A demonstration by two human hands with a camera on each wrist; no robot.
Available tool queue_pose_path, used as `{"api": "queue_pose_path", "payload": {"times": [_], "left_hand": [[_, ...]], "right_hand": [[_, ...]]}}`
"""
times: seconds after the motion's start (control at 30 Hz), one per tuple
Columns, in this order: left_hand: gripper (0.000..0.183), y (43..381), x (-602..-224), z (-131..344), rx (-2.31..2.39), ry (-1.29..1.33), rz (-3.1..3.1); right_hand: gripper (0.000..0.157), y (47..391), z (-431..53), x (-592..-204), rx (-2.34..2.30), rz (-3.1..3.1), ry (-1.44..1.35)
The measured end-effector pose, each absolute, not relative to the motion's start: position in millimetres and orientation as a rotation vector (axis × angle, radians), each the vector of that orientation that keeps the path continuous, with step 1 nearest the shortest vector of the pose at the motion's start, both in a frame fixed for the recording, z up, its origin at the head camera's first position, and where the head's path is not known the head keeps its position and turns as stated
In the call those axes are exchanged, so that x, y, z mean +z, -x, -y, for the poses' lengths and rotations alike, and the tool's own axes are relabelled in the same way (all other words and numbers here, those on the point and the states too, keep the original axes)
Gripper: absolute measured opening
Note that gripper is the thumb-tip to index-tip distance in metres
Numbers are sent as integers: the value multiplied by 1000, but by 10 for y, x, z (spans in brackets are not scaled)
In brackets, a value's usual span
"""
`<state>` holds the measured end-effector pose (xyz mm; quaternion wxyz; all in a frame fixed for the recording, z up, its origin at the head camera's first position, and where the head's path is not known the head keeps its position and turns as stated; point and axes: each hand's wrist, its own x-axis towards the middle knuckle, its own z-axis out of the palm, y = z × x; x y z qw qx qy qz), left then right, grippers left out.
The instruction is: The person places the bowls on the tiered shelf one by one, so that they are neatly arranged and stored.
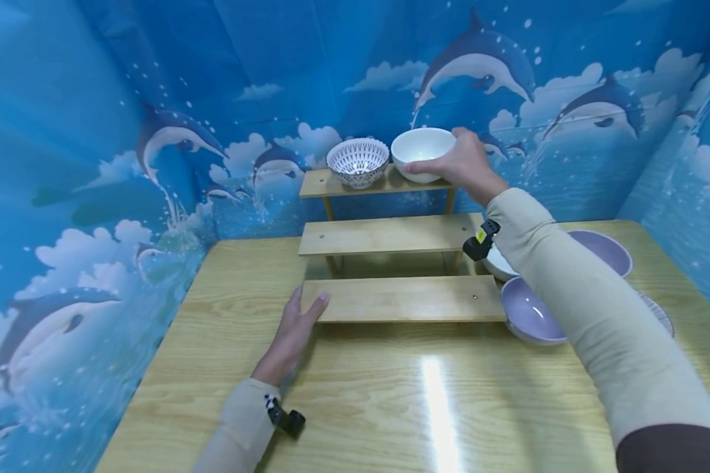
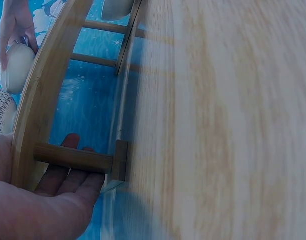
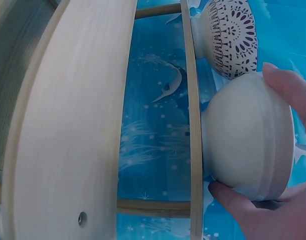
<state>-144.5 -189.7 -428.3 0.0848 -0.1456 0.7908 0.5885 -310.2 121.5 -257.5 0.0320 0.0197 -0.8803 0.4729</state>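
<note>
Beige sleeve [image 1: 603,322] foremost, right hand [image 1: 469,164] gripping, from its right side, white bowl [image 1: 417,146] at right end of top tier [image 1: 315,184], beside patterned bowl [image 1: 357,161]; left hand [image 1: 291,336] clamped on left end of bottom tier [image 1: 408,299].

Head cam: highest and farthest back, facing forward and down, all 3 tiers of the shelf [image 1: 390,234] in frame. Left wrist cam: low, close to the shelf's left end, rolled sideways. Right wrist cam: close, facing the top tier [image 3: 194,125], opposite roll. All 3 share the white bowl [image 1: 423,143] and patterned bowl [image 1: 357,161].
</note>
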Motion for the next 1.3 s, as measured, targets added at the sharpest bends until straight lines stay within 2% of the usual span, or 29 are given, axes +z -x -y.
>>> {"api": "queue_pose_path", "payload": {"times": [0.2,0.4,0.63,0.97,1.3], "left_hand": [[108,1447,-4278,1892,1733,442,-2358],[109,1447,-4285,1901,1741,428,-2349],[110,1422,-4279,1930,1753,406,-2356],[109,1411,-4274,1935,1758,396,-2346],[105,1429,-4278,1918,1747,384,-2355]], "right_hand": [[126,3057,-1260,-2557,1482,2721,-96],[134,2845,-1426,-2482,1519,2735,-114],[126,2450,-1742,-2504,1462,2772,-153],[119,1830,-2300,-2798,1368,2764,-63],[119,1381,-2851,-3173,1285,2833,105]]}}
